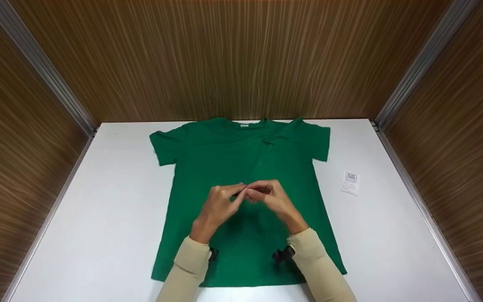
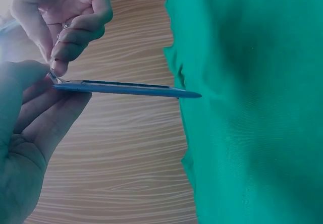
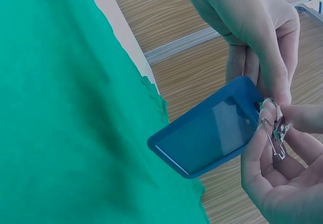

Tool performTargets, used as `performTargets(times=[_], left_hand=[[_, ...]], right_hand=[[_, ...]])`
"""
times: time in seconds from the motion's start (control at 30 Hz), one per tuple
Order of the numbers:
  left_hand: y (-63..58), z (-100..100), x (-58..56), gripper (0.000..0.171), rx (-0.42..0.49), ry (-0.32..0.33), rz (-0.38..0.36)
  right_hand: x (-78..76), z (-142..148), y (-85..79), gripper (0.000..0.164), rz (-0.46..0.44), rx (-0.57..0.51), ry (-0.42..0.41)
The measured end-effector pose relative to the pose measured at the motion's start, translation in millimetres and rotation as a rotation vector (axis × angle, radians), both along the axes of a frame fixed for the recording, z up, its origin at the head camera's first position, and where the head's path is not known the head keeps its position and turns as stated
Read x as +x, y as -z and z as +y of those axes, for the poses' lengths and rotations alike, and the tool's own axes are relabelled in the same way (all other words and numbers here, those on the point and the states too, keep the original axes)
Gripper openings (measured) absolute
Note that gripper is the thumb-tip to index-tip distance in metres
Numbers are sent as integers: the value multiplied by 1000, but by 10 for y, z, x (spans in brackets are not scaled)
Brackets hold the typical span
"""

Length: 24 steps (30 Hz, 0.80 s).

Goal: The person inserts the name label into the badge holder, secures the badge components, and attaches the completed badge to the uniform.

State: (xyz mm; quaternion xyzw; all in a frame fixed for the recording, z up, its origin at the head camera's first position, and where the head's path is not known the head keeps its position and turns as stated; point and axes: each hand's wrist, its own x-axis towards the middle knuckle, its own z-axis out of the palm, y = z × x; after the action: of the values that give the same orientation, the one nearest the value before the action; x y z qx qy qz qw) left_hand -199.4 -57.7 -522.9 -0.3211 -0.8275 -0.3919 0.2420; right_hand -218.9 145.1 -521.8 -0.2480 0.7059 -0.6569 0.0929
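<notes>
A blue badge holder point(image 3: 204, 133) with a clear window hangs above a green T-shirt point(image 1: 224, 159), its slotted end between both hands. A metal clip with a safety pin point(image 3: 278, 135) is attached near that slot. My left hand point(image 1: 218, 205) pinches the holder at its slotted end, thumb above and fingers beneath in the left wrist view. With thumb and fingers, my right hand point(image 1: 277, 199) grips the metal clip. Both hands meet fingertip to fingertip over the shirt's middle. In the head view the holder is mostly hidden by the hands.
The shirt lies spread on a white table point(image 1: 120, 201), neck toward the back wall point(image 1: 241, 58). A small white printed card point(image 1: 351, 183) lies right of it. Wood-grain walls with metal corner strips enclose the table at the back and both sides.
</notes>
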Motion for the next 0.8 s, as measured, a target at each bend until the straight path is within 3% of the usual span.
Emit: performTargets(times=[0.27,0.5,0.73,0.8], left_hand=[[-4,8,4,19,0,4,-1],[17,12,-11,18,-24,2,61],[-2,-56,-42,10,161,4,102],[-11,-76,-46,10,171,8,92]], right_hand=[[-16,9,29,21,58,-23,-30],[10,-19,27,22,34,-12,4],[25,-35,33,23,3,-62,87],[31,-44,26,23,13,-67,98]])
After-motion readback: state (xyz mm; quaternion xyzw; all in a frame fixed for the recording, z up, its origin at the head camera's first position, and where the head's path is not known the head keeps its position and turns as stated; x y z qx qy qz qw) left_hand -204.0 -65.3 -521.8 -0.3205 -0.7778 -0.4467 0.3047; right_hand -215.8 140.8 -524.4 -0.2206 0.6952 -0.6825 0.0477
